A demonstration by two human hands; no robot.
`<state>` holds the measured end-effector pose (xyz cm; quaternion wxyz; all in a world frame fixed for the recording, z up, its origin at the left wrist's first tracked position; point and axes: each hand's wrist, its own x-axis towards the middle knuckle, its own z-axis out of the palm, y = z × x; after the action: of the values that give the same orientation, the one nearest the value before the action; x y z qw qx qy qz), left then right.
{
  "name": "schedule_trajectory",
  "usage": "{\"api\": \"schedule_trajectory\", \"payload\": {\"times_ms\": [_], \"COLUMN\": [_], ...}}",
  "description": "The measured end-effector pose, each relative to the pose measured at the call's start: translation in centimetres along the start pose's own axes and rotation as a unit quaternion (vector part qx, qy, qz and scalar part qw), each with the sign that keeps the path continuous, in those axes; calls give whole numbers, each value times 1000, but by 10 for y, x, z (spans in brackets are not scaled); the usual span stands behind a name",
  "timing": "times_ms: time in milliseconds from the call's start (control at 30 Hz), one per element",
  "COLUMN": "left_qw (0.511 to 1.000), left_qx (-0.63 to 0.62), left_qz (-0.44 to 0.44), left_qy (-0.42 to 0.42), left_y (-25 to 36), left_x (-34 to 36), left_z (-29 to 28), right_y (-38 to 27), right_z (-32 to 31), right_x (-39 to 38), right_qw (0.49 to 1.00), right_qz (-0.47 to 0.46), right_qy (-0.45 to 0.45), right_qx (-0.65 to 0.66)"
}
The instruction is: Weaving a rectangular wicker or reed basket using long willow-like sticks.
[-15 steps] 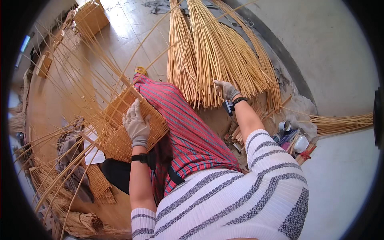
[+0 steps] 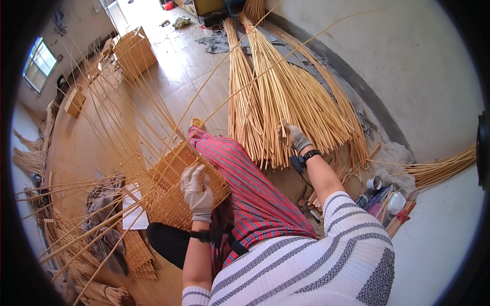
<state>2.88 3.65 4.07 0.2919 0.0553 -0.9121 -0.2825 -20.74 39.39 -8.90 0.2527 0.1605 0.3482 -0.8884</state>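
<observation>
A partly woven wicker basket (image 2: 164, 191) leans by my left thigh, with long loose stakes fanning out from its far and left sides. My left hand (image 2: 197, 194), in a pale glove, is over the basket's near side. Its fingers are loosely bent and apart, and nothing shows in them. To the right, my gloved right hand (image 2: 295, 136) reaches to the cut ends of a large spread bundle of wicker rods (image 2: 296, 97). Thumb and forefinger are apart against the rods; whether one rod lies between them is hard to make out.
A red checked cloth (image 2: 255, 188) covers my leg. Tape (image 2: 374, 182), tools and a plastic bag (image 2: 393, 155) lie at the right, beside another rod bundle (image 2: 444, 166). At the left are a paper sheet (image 2: 133, 206) and a woven strip (image 2: 137, 254). A finished-looking box basket (image 2: 135, 53) stands farther off.
The view has tilted up, showing more of the far floor. My left hand has lifted from the basket's side, its fingers more bent. The right hand stays at the rod ends, with thumb and forefinger farther apart.
</observation>
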Motion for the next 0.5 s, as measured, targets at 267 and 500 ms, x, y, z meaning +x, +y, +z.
{"api": "schedule_trajectory", "payload": {"times_ms": [267,500], "left_qw": [957,830], "left_qx": [-217,-397], "left_qz": [-18,-155], "left_qy": [-192,-359], "left_y": [29,29], "left_x": [-1,-6], "left_z": [1,0], "right_y": [-1,12], "right_z": [6,81], "right_x": [8,-63], "right_qw": [572,981], "right_qz": [-149,8], "right_qy": [348,76], "right_qx": [-727,-178]}}
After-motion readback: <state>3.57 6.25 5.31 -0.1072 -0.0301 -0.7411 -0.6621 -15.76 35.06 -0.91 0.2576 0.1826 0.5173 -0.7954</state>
